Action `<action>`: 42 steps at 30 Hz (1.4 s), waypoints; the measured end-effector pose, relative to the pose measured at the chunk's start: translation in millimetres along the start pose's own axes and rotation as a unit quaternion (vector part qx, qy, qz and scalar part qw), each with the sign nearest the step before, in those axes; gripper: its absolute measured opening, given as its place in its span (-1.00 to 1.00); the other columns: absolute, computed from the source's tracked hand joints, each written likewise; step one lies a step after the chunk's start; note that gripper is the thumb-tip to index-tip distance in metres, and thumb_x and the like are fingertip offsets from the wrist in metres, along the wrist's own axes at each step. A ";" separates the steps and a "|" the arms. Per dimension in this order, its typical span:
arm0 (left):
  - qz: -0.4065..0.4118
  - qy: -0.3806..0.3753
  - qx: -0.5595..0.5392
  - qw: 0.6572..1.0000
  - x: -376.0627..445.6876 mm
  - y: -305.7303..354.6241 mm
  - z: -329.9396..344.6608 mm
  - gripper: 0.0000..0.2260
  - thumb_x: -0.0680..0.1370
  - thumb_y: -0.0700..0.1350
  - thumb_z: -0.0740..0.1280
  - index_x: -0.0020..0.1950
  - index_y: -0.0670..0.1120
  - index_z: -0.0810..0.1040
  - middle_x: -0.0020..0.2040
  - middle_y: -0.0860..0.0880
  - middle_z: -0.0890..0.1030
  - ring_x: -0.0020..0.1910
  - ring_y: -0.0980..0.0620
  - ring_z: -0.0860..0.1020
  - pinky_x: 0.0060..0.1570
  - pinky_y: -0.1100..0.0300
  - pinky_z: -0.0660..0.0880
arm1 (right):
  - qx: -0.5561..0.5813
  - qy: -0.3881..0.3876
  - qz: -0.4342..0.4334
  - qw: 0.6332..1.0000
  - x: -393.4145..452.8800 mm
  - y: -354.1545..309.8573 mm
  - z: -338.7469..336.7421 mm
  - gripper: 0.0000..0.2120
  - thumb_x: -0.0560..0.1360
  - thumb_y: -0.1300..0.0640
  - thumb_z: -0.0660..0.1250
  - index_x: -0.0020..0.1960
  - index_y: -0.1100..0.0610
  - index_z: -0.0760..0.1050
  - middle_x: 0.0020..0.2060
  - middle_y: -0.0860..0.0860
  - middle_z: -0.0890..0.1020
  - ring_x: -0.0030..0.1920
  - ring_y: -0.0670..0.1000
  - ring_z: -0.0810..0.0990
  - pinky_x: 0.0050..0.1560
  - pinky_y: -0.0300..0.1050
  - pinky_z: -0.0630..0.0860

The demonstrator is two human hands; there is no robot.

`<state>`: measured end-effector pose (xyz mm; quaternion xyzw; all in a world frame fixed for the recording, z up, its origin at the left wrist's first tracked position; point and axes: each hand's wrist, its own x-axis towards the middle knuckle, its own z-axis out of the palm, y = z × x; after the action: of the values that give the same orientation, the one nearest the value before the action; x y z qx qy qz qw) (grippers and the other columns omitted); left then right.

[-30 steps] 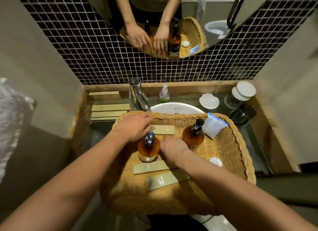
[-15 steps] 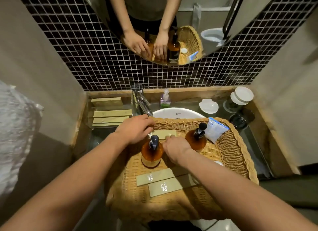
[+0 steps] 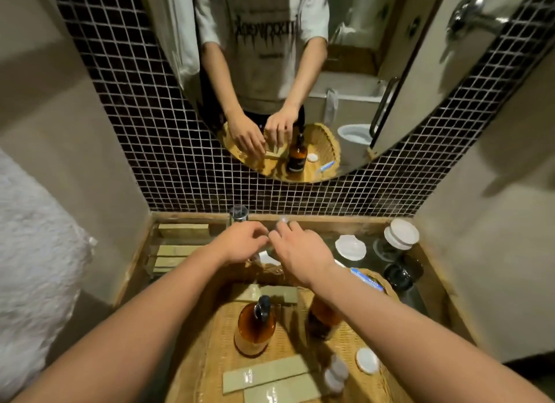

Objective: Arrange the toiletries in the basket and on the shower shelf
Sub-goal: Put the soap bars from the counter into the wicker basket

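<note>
While both forearms reach over the woven wicker basket (image 3: 387, 381), the left hand (image 3: 240, 246) and right hand (image 3: 300, 249) meet beyond its far rim, fingertips close together; I cannot tell from the head view what they pinch, if anything. Inside the basket an amber pump bottle (image 3: 255, 327) stands upright, a second amber bottle (image 3: 322, 321) just beside it under the right forearm. Two flat pale-green sachets (image 3: 267, 372) lie near the front, a small round white lid (image 3: 368, 360) to their right.
</note>
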<state>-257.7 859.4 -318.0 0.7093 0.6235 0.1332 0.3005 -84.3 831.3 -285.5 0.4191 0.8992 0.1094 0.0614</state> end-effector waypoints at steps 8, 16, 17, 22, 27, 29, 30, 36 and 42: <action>-0.102 -0.047 -0.317 0.942 2.7 25.2 -17.1 -0.82 0.63 -0.24 0.15 0.01 -0.24 0.55 -0.29 -0.13 0.55 -0.43 0.07 0.57 -0.46 0.25 0.51 | 0.047 0.048 0.019 0.998 11.4 15.2 -13.4 -0.61 0.49 0.26 0.32 0.27 0.14 0.30 0.09 0.09 0.40 0.04 0.11 0.47 -0.34 -0.04 0.45; -0.101 0.042 -0.311 0.944 -2.2 24.1 -31.1 -0.86 0.52 -0.21 0.34 -0.01 -0.02 0.65 -0.24 0.03 0.65 -0.34 0.15 0.56 -0.32 0.21 0.48 | 0.168 0.043 -0.044 0.984 33.7 39.7 -0.8 -0.18 0.37 -0.12 0.49 0.48 0.02 0.15 0.27 0.02 0.41 0.19 0.08 0.49 -0.14 0.02 0.55; -0.104 0.050 -0.309 0.944 -3.8 22.3 -32.7 -0.87 0.50 -0.20 0.36 -0.03 -0.02 0.65 -0.21 0.01 0.65 -0.30 0.11 0.56 -0.28 0.17 0.49 | 0.185 0.034 -0.048 0.981 38.2 42.9 0.1 -0.12 0.36 -0.14 0.49 0.51 -0.01 0.09 0.31 0.01 0.40 0.22 0.08 0.48 -0.08 0.07 0.57; -0.125 0.095 -0.323 0.933 -12.6 14.6 -39.8 -0.79 0.43 -0.18 0.42 0.05 -0.02 0.66 -0.06 -0.06 0.69 -0.12 -0.05 0.64 -0.15 0.09 0.56 | 0.214 0.007 -0.083 0.973 60.0 49.2 7.0 -0.07 0.32 -0.25 0.50 0.53 -0.05 0.10 0.32 -0.05 0.39 0.26 0.02 0.45 0.03 0.07 0.54; -0.133 0.143 -0.309 0.931 -19.3 2.9 -43.7 -0.78 0.46 -0.20 0.42 0.11 -0.06 0.62 -0.05 -0.05 0.67 -0.10 0.03 0.65 -0.14 0.17 0.57 | 0.237 0.021 -0.098 0.966 80.9 38.2 11.2 -0.18 0.28 -0.26 0.51 0.41 -0.08 0.24 0.25 -0.08 0.43 0.21 -0.01 0.45 0.00 0.07 0.55; -0.128 0.143 -0.267 0.944 -19.6 -4.7 -48.4 -0.83 0.51 -0.19 0.39 0.08 -0.04 0.63 -0.07 -0.01 0.68 -0.16 0.14 0.64 -0.23 0.31 0.54 | 0.239 0.029 -0.102 0.965 90.7 29.7 12.5 -0.21 0.28 -0.24 0.52 0.38 -0.08 0.25 0.21 -0.08 0.44 0.19 -0.01 0.47 -0.03 0.06 0.55; -0.126 0.143 -0.250 0.949 -18.4 -9.7 -51.8 -0.84 0.51 -0.20 0.38 0.07 -0.05 0.64 -0.07 0.00 0.68 -0.16 0.14 0.64 -0.23 0.30 0.55 | 0.240 0.029 -0.104 0.965 96.5 25.5 12.8 -0.21 0.28 -0.24 0.52 0.38 -0.08 0.25 0.20 -0.08 0.44 0.18 -0.01 0.47 -0.03 0.06 0.55; -0.118 0.173 -0.150 0.966 -3.0 -57.0 -77.2 -0.89 0.50 -0.20 0.41 -0.04 0.00 0.64 -0.12 0.03 0.64 -0.11 0.00 0.62 -0.06 0.08 0.60 | 0.249 0.030 -0.097 0.963 135.4 9.0 14.7 -0.14 0.31 -0.24 0.50 0.47 -0.08 0.17 0.30 -0.06 0.42 0.25 0.02 0.47 0.02 0.06 0.53; -0.119 0.181 -0.060 0.974 15.6 -113.0 -84.3 -0.86 0.51 -0.18 0.42 -0.06 0.08 0.59 -0.07 0.12 0.58 -0.03 0.15 0.55 0.02 0.14 0.53 | 0.242 0.024 -0.081 0.967 159.5 7.4 26.4 -0.19 0.43 -0.12 0.46 0.53 -0.07 0.09 0.35 -0.03 0.39 0.28 0.04 0.47 0.06 0.10 0.58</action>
<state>-393.2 901.1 -321.7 0.5745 0.7386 0.2600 0.2384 -175.7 962.1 -312.3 0.3440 0.9313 -0.1067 -0.0548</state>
